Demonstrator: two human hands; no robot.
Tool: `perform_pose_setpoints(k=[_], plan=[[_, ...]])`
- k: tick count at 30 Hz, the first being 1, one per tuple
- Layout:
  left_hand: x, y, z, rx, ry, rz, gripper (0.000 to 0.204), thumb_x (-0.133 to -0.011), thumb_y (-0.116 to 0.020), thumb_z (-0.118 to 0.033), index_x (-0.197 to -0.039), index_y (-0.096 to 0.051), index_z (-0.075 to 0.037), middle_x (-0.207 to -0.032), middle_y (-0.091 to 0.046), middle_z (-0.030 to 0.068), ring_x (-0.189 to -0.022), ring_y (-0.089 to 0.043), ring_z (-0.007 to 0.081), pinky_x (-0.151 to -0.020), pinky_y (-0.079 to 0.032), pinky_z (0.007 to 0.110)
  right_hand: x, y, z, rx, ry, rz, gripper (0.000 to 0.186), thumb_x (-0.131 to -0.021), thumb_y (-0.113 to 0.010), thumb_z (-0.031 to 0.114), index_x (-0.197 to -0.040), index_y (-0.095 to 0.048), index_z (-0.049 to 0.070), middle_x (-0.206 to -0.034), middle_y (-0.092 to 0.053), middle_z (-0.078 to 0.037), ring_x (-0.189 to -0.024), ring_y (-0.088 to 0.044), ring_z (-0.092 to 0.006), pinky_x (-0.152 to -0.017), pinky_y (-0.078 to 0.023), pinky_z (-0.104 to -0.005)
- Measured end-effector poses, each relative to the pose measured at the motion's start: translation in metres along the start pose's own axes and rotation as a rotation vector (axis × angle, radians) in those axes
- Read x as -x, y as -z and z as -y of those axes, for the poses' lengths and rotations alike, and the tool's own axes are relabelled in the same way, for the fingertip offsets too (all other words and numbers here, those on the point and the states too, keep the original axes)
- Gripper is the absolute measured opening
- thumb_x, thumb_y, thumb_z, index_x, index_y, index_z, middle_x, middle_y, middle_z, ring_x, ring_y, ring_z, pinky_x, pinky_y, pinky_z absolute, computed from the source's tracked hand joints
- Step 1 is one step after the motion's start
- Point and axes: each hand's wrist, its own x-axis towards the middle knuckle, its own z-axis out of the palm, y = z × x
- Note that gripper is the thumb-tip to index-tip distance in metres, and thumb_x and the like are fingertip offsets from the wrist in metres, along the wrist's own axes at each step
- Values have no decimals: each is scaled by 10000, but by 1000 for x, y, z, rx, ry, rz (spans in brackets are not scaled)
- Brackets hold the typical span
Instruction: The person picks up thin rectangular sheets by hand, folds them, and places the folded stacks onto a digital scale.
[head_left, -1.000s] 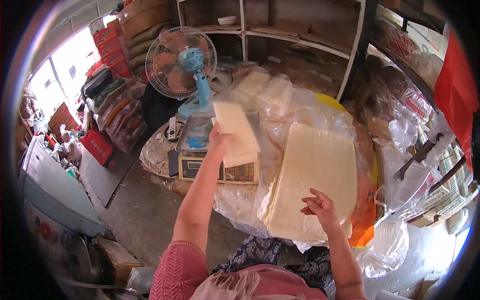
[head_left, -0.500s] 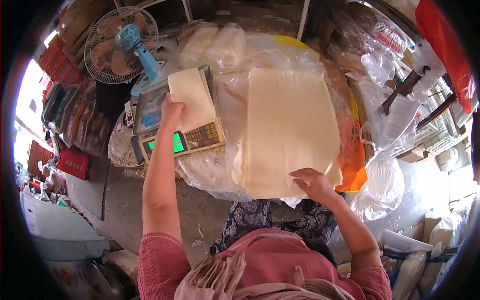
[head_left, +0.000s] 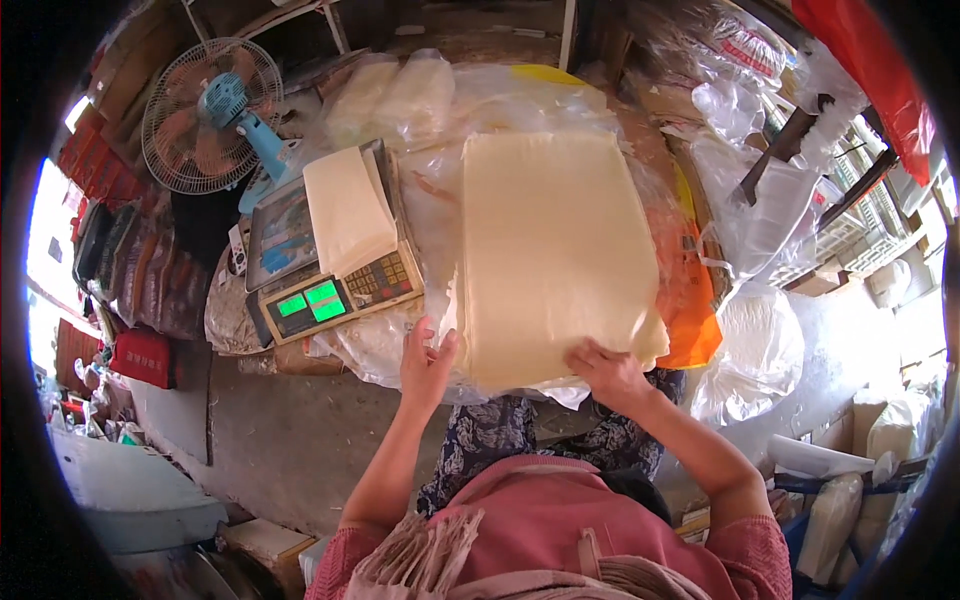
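Note:
A stack of large, thin, cream-coloured sheets [head_left: 555,240] lies on the plastic-covered table in front of me. My left hand [head_left: 427,368] hovers at the stack's near left corner, fingers apart and nothing in them. At the near edge, my right hand [head_left: 608,374] rests on the top sheet with its fingers bent. Those fingertips are blurred, so whether they pinch the sheet does not show. A folded cream-coloured sheet [head_left: 348,212] lies on the digital scale [head_left: 384,280] to the left, overlapping its metal pan. Green digits glow on the scale's display.
A blue desk fan [head_left: 222,100] stands behind the scale. Clear plastic packs of pale sheets [head_left: 418,88] lie at the table's back. Orange plastic [head_left: 692,340] and clear plastic bags [head_left: 752,345] are at the right. A red bag [head_left: 142,357] sits on the left.
My left hand has let go of the folded sheet on the scale and come back to the stack's near left corner. My right hand stays at the stack's near edge. The view has shifted slightly.

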Motion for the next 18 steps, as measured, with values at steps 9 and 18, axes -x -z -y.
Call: perform_pose_setpoints(k=[9,18], plan=[[11,-6,15,350,37,321,987,-700,-736,31,-1483,-152,-115,-1422,-366,110,-1300,-378,220,-960,-444,340,-11,-2,24,-114,40,-203,271,-676,-561,-10,-937,-604,50,-906,-633,-58,-916,-661,-208,-624,-558,-317],[19,-6,26,647,47,351,1089,-665,-616,186,-1502,-18,-170,-1387,-411,104,-1210,-485,238,-907,-484,342,-64,6,49,-192,56,-169,194,-806,-660,217,-902,-631,51,-866,-613,-52,-775,-617,-255,-692,-507,-367]])
